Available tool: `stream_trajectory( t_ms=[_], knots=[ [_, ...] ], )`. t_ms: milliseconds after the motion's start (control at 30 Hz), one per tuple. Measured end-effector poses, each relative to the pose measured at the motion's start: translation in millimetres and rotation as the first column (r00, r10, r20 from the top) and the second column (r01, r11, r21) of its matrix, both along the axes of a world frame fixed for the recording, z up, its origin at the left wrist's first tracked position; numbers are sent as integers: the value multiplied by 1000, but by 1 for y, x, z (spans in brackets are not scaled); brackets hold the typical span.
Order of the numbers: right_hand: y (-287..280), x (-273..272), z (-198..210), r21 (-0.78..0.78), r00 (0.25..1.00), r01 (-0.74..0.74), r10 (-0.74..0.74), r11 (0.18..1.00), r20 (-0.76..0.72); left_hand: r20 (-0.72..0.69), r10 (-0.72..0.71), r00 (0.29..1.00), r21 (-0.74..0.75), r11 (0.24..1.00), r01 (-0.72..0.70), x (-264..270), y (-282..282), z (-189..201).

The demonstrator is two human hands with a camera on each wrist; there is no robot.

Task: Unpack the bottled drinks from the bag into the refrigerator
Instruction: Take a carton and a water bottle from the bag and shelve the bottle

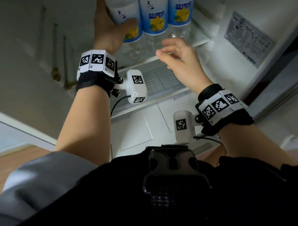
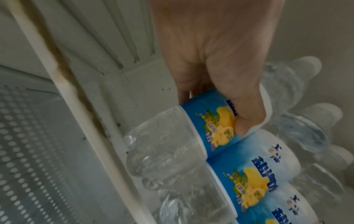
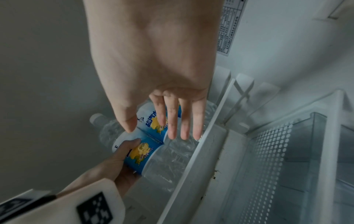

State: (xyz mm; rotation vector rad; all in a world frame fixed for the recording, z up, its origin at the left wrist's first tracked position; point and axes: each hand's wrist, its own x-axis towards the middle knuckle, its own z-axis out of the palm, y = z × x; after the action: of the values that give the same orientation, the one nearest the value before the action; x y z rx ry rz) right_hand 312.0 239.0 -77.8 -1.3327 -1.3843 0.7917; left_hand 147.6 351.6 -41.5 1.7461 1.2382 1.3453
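Note:
Three clear bottles with blue-and-yellow labels stand side by side on the white refrigerator shelf (image 1: 201, 41). My left hand (image 1: 112, 25) grips the leftmost bottle (image 1: 128, 9) around its label, thumb across the front; in the left wrist view the left hand (image 2: 220, 78) is wrapped round that bottle (image 2: 203, 128). The middle bottle (image 1: 154, 17) and right bottle (image 1: 180, 8) stand untouched. My right hand (image 1: 174, 52) hovers in front of the shelf holding nothing, its fingers (image 3: 172, 121) straight and apart, short of the bottles. The bag is not in view.
A perforated white drawer cover (image 1: 159, 79) lies below the shelf. A printed sticker (image 1: 248, 41) is on the right inner wall. Ribbed rails run along the left wall (image 1: 56, 49). A black buckle (image 1: 172, 166) sits on my chest, with wooden floor (image 1: 0, 170) beyond.

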Motion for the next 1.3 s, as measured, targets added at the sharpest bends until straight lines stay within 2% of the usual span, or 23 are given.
stream_trajectory(
  t_ms=[133,233,333,600,700,800,867,967,1033,1200,1300],
  knots=[
    [-2,-5,1,-13,1000,12,-12,1000,-1,-23,-19,1000,-27,999,19,6,-2,-2],
    [-4,-5,2,-20,1000,21,-21,1000,2,-10,46,999,-49,998,-47,14,-9,-11],
    [-6,-3,2,-22,999,32,-32,999,7,-83,109,991,-81,990,-116,15,-13,-13],
    [-19,0,0,-52,999,52,-52,997,12,-93,128,987,-76,988,-135,13,-13,-18],
    [-29,3,-2,-56,998,56,-55,997,17,-102,167,981,-28,985,-171,21,-20,-29],
    [-44,10,-1,-36,997,78,-77,996,23,-214,238,947,22,971,-239,36,-52,-36],
    [-58,14,0,-30,996,92,-91,995,25,-172,245,954,85,969,-234,48,-81,-37],
    [-88,28,2,-9,992,129,-129,992,2,33,108,994,178,978,-112,73,-123,-36],
    [-113,41,4,3,985,171,-171,985,-3,123,-12,992,210,978,-14,93,-152,-32],
    [-211,93,0,11,936,350,-349,937,-43,182,-344,921,236,925,298,160,-233,-31],
    [-277,128,-6,-25,886,464,-464,885,3,174,-449,876,230,884,408,200,-283,-40]
  ],
)
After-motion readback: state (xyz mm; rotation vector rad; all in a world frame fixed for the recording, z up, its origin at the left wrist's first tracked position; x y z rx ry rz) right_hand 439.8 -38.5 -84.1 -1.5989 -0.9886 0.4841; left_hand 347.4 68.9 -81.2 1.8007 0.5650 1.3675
